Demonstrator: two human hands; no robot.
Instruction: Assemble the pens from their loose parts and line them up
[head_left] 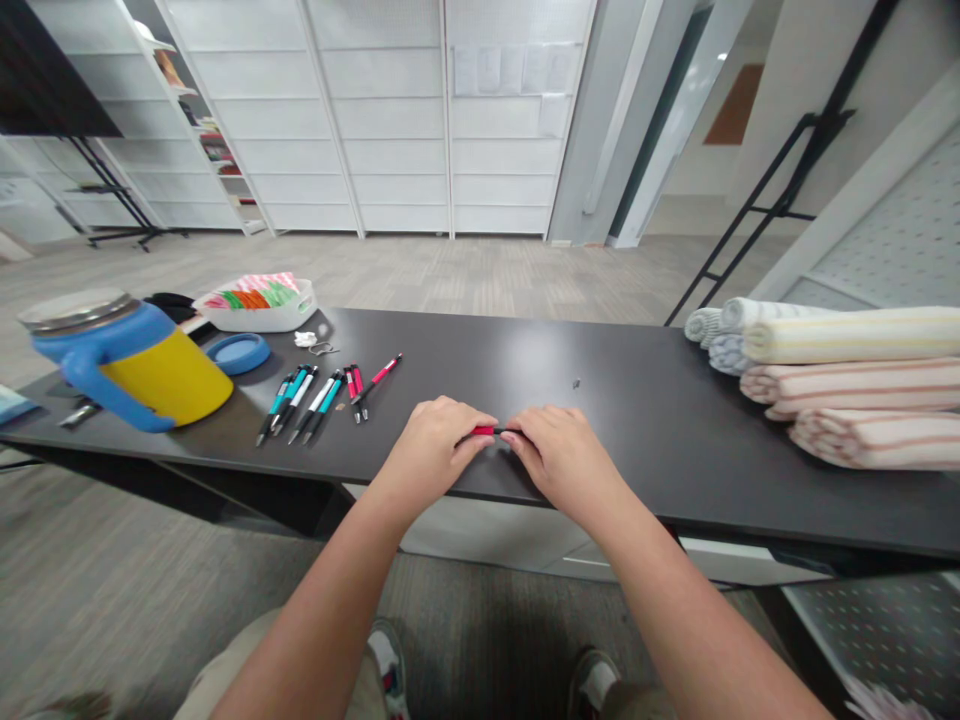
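Observation:
Just above the near edge of the dark table, a red and black pen (484,431) lies level between my hands. My left hand (433,442) pinches its red barrel between thumb and fingers. From the other side, my right hand (564,452) grips the black end, fingers closed. A narrow dark stretch shows between the two grips; whether the pen's parts are joined there I cannot tell. Left of my hands lie several teal and white pens (313,405) and a few red pens (377,378). A tiny dark piece (576,383) rests beyond my right hand.
A blue and yellow mug (161,365) stands at the left beside a blue lid (238,352). Behind them is a white basket (259,318) of colourful wrapped items. Rolled striped cloths (862,380) are stacked at the right end of the table (690,440).

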